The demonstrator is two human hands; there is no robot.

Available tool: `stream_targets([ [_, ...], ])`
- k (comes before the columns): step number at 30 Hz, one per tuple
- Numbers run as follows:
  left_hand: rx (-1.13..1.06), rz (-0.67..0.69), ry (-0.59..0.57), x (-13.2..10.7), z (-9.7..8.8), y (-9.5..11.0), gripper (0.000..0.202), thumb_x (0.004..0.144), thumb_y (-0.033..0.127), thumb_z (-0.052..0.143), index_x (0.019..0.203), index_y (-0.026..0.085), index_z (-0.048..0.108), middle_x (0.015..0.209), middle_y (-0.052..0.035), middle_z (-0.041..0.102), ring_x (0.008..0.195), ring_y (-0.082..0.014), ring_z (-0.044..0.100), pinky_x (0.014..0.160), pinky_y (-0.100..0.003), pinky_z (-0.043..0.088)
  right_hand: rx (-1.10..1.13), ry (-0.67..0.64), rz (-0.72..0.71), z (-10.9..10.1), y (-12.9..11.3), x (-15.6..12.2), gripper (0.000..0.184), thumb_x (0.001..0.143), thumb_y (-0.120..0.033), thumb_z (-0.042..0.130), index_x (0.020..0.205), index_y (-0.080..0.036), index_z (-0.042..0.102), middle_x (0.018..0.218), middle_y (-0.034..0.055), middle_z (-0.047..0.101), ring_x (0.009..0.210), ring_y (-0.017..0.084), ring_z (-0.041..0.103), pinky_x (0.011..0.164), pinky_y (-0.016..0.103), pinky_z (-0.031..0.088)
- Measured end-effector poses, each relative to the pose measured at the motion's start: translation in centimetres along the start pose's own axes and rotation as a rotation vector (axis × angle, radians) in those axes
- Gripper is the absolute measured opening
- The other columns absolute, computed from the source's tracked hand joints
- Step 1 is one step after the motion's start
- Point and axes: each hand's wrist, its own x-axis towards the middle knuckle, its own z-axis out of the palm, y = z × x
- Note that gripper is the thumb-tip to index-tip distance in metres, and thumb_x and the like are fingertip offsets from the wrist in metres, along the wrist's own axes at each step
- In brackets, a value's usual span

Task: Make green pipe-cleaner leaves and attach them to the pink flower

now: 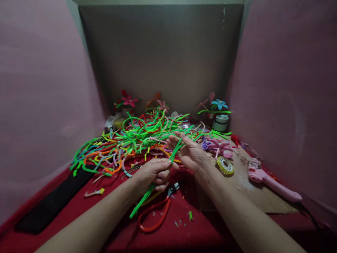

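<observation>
My left hand (156, 172) is closed around a small bundle of bright green pipe cleaners (143, 205), whose lower ends stick out below the fist toward me. Their upper part rises from the fist across the front of my right hand (193, 154). That hand is open, palm turned up, its fingers stretched out beside and behind the green stems; the stems touch it, but it does not grip them. Just below the left hand lies a pair of pliers or cutters with red handles (155, 228) on the red cloth (126, 225).
Behind my hands spreads a tangled heap of coloured pipe cleaners (142, 131). At right, a roll of yellow tape (225, 166) and a pink hot-air or glue tool (276, 186) lie on cardboard (244, 196). Pipe-cleaner flowers (219, 104) stand at the back. A black strip (52, 203) lies left.
</observation>
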Motion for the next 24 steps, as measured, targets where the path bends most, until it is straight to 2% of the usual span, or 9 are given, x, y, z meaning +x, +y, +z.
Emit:
stream_targets([
  [3, -0.023, 0.006, -0.011, 0.1, 0.1, 0.0, 0.021, 0.083, 0.034, 0.047, 0.082, 0.014, 0.055, 0.044, 0.0104, 0.027, 0.032, -0.0020, 0.015, 0.031, -0.016, 0.027, 0.008, 0.040, 0.095, 0.2, 1.1, -0.7, 0.014, 0.086, -0.020, 0.044, 0.085, -0.015, 0.058, 0.071, 0.0042, 0.069, 0.069, 0.016, 0.066, 0.072, 0.035, 0.051],
  [7, -0.023, 0.001, 0.042, -0.2, 0.2, 0.4, 0.012, 0.080, 0.029, 0.052, 0.081, 0.017, 0.051, 0.050, 0.0073, 0.042, 0.032, -0.0017, 0.025, 0.033, -0.015, 0.026, 0.007, 0.079, 0.027, 0.3, 1.7, -1.0, 0.023, 0.087, -0.017, 0.040, 0.075, -0.013, 0.059, 0.064, 0.0052, 0.068, 0.064, 0.015, 0.066, 0.075, 0.035, 0.051],
  [10, 0.114, 0.025, 0.114, -0.4, -0.1, 0.7, 0.017, 0.077, 0.030, 0.056, 0.078, 0.014, 0.054, 0.058, 0.0022, 0.052, 0.036, -0.0027, 0.037, 0.037, -0.016, 0.030, -0.009, 0.101, -0.022, 0.2, 1.2, -0.7, 0.023, 0.086, -0.015, 0.041, 0.071, -0.013, 0.059, 0.064, 0.0061, 0.068, 0.067, 0.016, 0.066, 0.079, 0.037, 0.050],
  [14, 0.302, 0.042, 0.170, -0.4, -0.8, 1.1, 0.025, 0.073, 0.035, 0.061, 0.065, 0.011, 0.053, 0.055, 0.0013, 0.052, 0.044, -0.0062, 0.046, 0.044, -0.018, 0.035, -0.017, 0.105, -0.019, 0.0, 0.7, -0.5, 0.023, 0.085, -0.014, 0.042, 0.070, -0.013, 0.059, 0.063, 0.0064, 0.068, 0.072, 0.018, 0.067, 0.082, 0.041, 0.049],
  [17, 0.364, 0.053, 0.207, -0.3, -0.8, 1.4, 0.023, 0.072, 0.034, 0.061, 0.076, 0.012, 0.057, 0.056, 0.0032, 0.051, 0.045, -0.0063, 0.044, 0.047, -0.019, 0.036, -0.017, 0.110, -0.003, -0.2, 0.7, -0.5, 0.024, 0.086, -0.013, 0.040, 0.072, -0.013, 0.058, 0.066, 0.0074, 0.069, 0.075, 0.019, 0.067, 0.082, 0.043, 0.048],
  [20, 0.492, 0.182, 0.220, -0.2, -0.2, 1.6, 0.022, 0.074, 0.029, 0.060, 0.089, 0.012, 0.060, 0.070, 0.0002, 0.056, 0.059, -0.0087, 0.049, 0.057, -0.020, 0.039, -0.018, 0.135, 0.002, -0.1, 1.0, -0.6, 0.023, 0.086, -0.013, 0.040, 0.073, -0.013, 0.058, 0.068, 0.0078, 0.070, 0.076, 0.019, 0.067, 0.081, 0.043, 0.049],
  [22, 0.589, 0.277, 0.211, -0.2, 0.4, 1.4, 0.019, 0.075, 0.024, 0.058, 0.089, 0.013, 0.060, 0.081, -0.0025, 0.058, 0.071, -0.0117, 0.052, 0.067, -0.022, 0.040, -0.022, 0.164, 0.011, 0.1, 1.3, -0.7, 0.022, 0.086, -0.013, 0.041, 0.072, -0.013, 0.058, 0.069, 0.0077, 0.070, 0.076, 0.019, 0.067, 0.080, 0.042, 0.049],
  [24, 0.733, 0.355, 0.250, -0.2, 1.0, 1.0, 0.016, 0.075, 0.023, 0.056, 0.089, 0.014, 0.059, 0.081, -0.0028, 0.058, 0.073, -0.0133, 0.051, 0.070, -0.023, 0.039, -0.022, 0.180, 0.021, 0.4, 1.7, -0.9, 0.021, 0.085, -0.012, 0.042, 0.071, -0.013, 0.058, 0.068, 0.0073, 0.070, 0.077, 0.018, 0.067, 0.081, 0.041, 0.049],
])
